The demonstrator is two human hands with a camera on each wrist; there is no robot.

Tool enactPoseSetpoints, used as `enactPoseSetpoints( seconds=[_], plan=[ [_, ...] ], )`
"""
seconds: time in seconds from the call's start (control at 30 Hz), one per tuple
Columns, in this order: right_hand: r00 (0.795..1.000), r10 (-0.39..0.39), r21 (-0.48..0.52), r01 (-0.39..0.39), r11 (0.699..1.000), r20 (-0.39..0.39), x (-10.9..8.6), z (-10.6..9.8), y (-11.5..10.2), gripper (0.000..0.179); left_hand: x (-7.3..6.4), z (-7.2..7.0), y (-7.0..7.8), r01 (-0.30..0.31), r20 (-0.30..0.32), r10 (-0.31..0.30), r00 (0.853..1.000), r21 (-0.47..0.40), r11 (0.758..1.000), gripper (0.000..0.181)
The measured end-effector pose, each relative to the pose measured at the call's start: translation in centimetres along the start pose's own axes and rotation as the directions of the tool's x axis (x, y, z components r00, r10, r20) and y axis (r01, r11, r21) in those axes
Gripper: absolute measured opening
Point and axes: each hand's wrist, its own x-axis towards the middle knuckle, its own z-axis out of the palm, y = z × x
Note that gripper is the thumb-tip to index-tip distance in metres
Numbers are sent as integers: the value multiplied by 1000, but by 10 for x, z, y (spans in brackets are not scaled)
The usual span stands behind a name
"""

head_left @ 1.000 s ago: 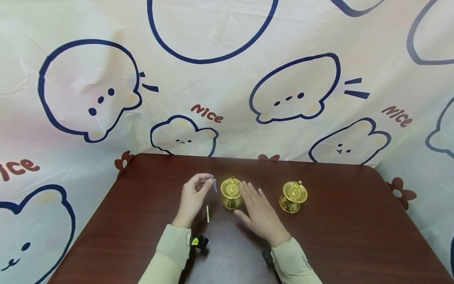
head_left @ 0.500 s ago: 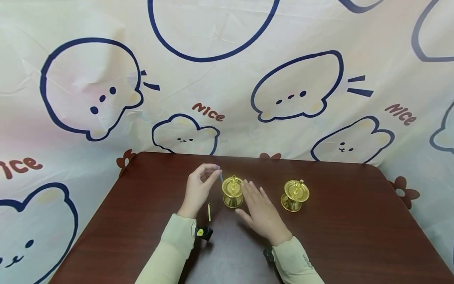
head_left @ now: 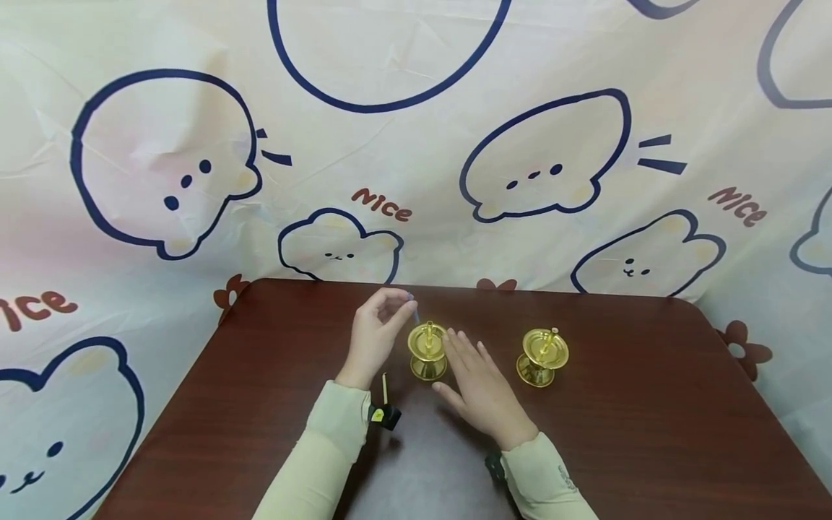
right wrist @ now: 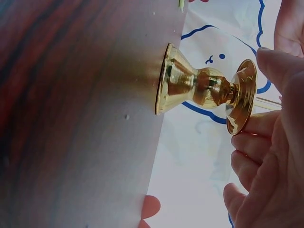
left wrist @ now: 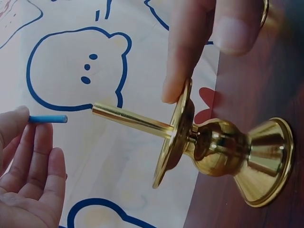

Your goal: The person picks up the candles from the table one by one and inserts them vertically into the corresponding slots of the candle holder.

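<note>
My left hand [head_left: 377, 336] pinches a thin blue stick [left wrist: 48, 118] between thumb and fingers. In the left wrist view the stick points at the upright tube of a brass candle holder [left wrist: 216, 147], with a gap between them. That holder stands on the table, its round dish below the tube. My right hand [head_left: 477, 393] has its fingers extended along the dish's right side, and a fingertip touches the rim in the left wrist view. A thin yellow stick [head_left: 385, 388] lies on the table beside my left wrist, partly hidden by the wrist camera.
A second brass candle holder [head_left: 542, 357] stands to the right of my right hand. The dark wooden table [head_left: 624, 433] ends at a pale cloth backdrop [head_left: 429, 166] printed with cartoon bears. Black cameras sit on both wrists.
My left hand has moved forward and to the right with the blue stick, from beside the near holder to just behind its dish's left side. My right hand stays almost still.
</note>
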Motion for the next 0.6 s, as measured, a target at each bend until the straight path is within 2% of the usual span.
enactPoseSetpoints(
  seconds=[0.33,0.6],
  plan=[
    [999,-22,-9,22,1000,-28,0,1,1,76,3,9,-1,-19,-3,19,1000,-5,1000,25],
    [1000,-21,-3,21,1000,-23,0,0,1,76,4,15,-3,-42,2,42,999,14,999,20]
  ],
)
